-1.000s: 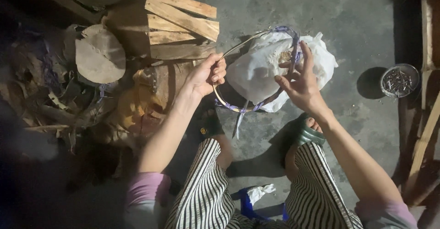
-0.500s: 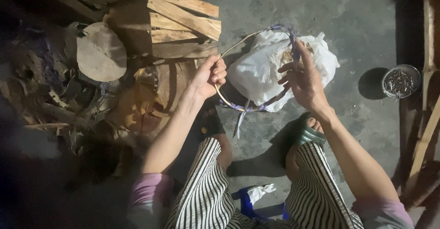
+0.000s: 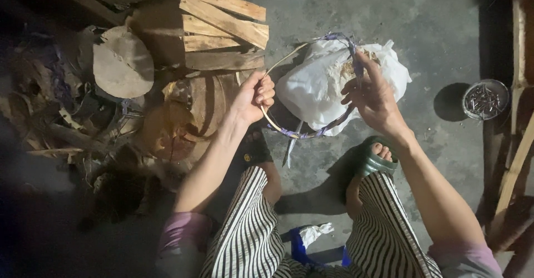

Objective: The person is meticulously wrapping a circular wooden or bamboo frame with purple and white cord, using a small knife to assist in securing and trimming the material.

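Observation:
A thin cane hoop [image 3: 289, 55], partly wrapped in purple strip, hangs between my hands over the concrete floor. My left hand [image 3: 253, 95] is closed on its bare left side. My right hand [image 3: 374, 95] grips the purple-wrapped right side, fingers partly spread. Loose purple strip ends [image 3: 292, 144] dangle from the hoop's bottom. A crumpled white plastic bag [image 3: 320, 86] lies on the floor behind the hoop.
Split wooden planks [image 3: 222, 19] and a round wooden block [image 3: 122, 61] are stacked at upper left, with scraps and debris [image 3: 72, 128] beside them. A small tin of nails [image 3: 485, 99] stands at right near wooden slats [image 3: 514, 161]. My feet wear green sandals [image 3: 377, 161].
The hoop has been turned slightly in my hands, and my right hand has shifted a little along the purple-wrapped side. The camera view moved slightly.

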